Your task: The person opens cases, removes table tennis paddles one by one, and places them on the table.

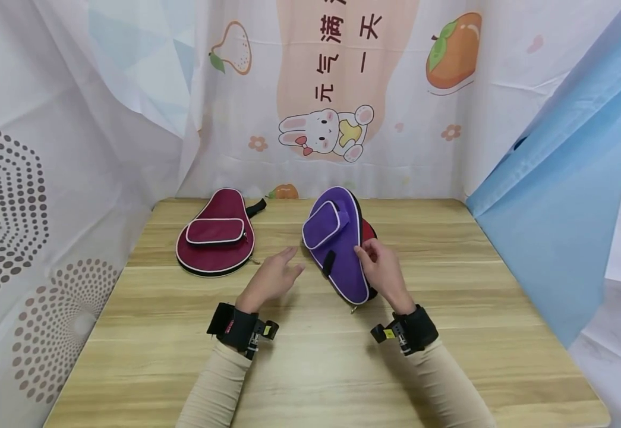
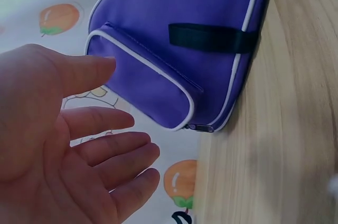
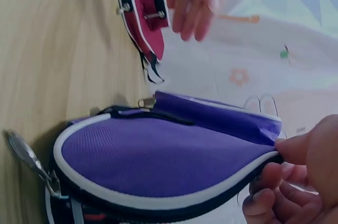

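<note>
A purple table tennis paddle case (image 1: 349, 261) with white piping, a small zip pocket and a black strap is tilted up off the table. My right hand (image 1: 387, 272) pinches its right edge between thumb and fingers, as the right wrist view also shows. Behind the case a red item (image 1: 368, 230) peeks out, mostly hidden; its kind I cannot tell. My left hand (image 1: 271, 278) hovers just left of the purple case, fingers extended, holding nothing. In the left wrist view that hand's palm (image 2: 31, 139) faces the pocket (image 2: 145, 89), apart from the case.
A dark red paddle case (image 1: 214, 257) with a pocket and black strap lies flat at the left back of the wooden table (image 1: 310, 368). A printed curtain (image 1: 412, 160) hangs along the back edge, with more cloth at both sides.
</note>
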Action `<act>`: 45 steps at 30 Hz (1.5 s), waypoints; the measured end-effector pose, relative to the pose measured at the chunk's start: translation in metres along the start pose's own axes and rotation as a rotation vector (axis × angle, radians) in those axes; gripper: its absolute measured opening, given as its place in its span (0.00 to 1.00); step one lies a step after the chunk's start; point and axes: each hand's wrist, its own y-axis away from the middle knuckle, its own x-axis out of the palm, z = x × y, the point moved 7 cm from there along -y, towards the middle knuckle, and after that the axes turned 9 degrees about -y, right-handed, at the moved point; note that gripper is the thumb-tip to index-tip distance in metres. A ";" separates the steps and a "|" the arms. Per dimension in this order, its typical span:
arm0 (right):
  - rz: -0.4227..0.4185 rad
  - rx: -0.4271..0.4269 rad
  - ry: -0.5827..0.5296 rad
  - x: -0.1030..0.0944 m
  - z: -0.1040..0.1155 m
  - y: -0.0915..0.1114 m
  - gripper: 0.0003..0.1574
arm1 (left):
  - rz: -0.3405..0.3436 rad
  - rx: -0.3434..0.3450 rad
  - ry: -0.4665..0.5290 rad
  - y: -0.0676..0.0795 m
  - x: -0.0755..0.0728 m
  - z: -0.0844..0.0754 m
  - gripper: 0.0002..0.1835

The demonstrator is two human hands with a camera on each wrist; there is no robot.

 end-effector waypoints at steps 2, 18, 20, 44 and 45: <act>0.009 -0.038 0.004 0.007 0.008 0.002 0.09 | -0.010 0.003 0.004 0.001 -0.002 0.000 0.31; 0.175 -0.095 -0.054 0.069 0.044 0.017 0.07 | -0.053 -0.045 0.178 0.013 -0.022 0.006 0.26; 0.197 -0.086 -0.061 0.078 0.046 0.018 0.08 | -0.069 -0.034 0.201 0.014 -0.025 0.008 0.23; 0.328 -0.056 0.014 0.126 0.052 0.031 0.11 | -0.157 -0.359 0.623 0.025 -0.023 0.044 0.10; 0.333 -0.054 0.014 0.126 0.051 0.031 0.11 | -0.157 -0.364 0.623 0.025 -0.023 0.043 0.09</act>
